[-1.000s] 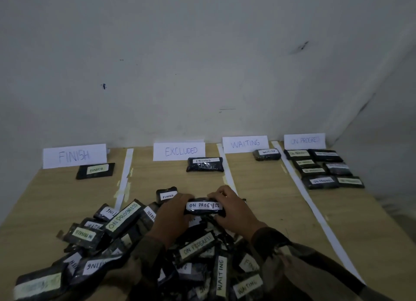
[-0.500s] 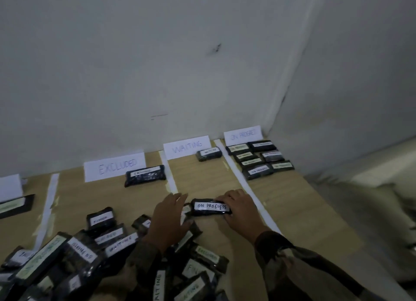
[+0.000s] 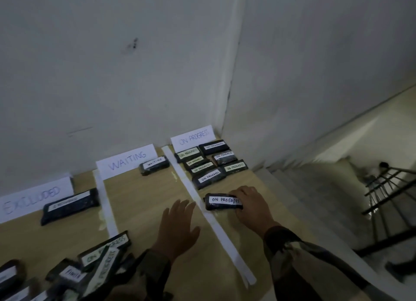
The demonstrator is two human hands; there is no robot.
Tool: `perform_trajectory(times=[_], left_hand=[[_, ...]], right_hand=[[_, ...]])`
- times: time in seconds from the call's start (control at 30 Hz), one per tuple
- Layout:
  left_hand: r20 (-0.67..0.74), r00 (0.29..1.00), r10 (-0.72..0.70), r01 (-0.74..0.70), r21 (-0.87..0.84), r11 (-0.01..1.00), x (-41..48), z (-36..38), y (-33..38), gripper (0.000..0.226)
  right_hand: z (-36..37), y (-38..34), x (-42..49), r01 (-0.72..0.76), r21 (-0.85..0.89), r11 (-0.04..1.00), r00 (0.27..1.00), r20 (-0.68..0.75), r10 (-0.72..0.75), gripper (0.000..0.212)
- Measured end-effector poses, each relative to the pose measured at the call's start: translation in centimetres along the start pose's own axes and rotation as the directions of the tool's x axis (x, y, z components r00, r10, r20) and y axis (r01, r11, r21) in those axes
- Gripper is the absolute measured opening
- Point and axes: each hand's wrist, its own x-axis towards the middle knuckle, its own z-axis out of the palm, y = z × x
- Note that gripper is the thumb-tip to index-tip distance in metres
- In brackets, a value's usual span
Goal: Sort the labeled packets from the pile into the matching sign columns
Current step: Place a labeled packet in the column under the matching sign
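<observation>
My right hand [image 3: 252,207] grips a dark packet labelled ON PROGRESS [image 3: 221,201] by its right end, low over the table in the ON PROGRESS column. Several ON PROGRESS packets [image 3: 209,164] lie ahead of it below the ON PROGRESS sign [image 3: 192,137]. My left hand [image 3: 177,227] hovers with fingers spread over the WAITING column and holds nothing. The pile of labelled packets [image 3: 99,260] lies at the lower left. One packet [image 3: 154,165] sits by the WAITING sign [image 3: 127,160], another [image 3: 69,205] by the EXCLUDED sign [image 3: 33,198].
White paper strips [image 3: 202,207] divide the wooden table [image 3: 144,199] into columns. The table stands against a wall corner; its right edge drops to a stairwell with a black railing [image 3: 387,201].
My right hand has carried the ON PROGRESS packet rightward across the strip into the ON PROGRESS column. My left hand let go and stayed behind. The view has swung right.
</observation>
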Motion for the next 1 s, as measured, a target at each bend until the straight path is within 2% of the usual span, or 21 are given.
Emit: perform_trajectory(times=[0.17, 0.43, 1.0], left_hand=[[0.037, 0.999, 0.008, -0.008, 0.001, 1.0, 3.5, 2.4, 1.9, 0.069], [-0.01, 1.0, -0.01, 0.01, -0.013, 1.0, 7.3, 4.8, 4.0, 0.068], [0.052, 0.995, -0.081, 0.084, -0.051, 0.995, 9.3, 6.0, 4.5, 0.066]], right_hand=[[0.0, 4.9, 2.9, -0.056, 0.016, 0.998, 0.998, 0.017, 0.056, 0.043], [0.7, 10.6, 7.8, -0.118, -0.006, 0.993, 0.988, 0.103, 0.118, 0.041], [2.2, 13.4, 12.0, -0.079, -0.039, 0.996, 0.983, 0.164, 0.084, 0.046]])
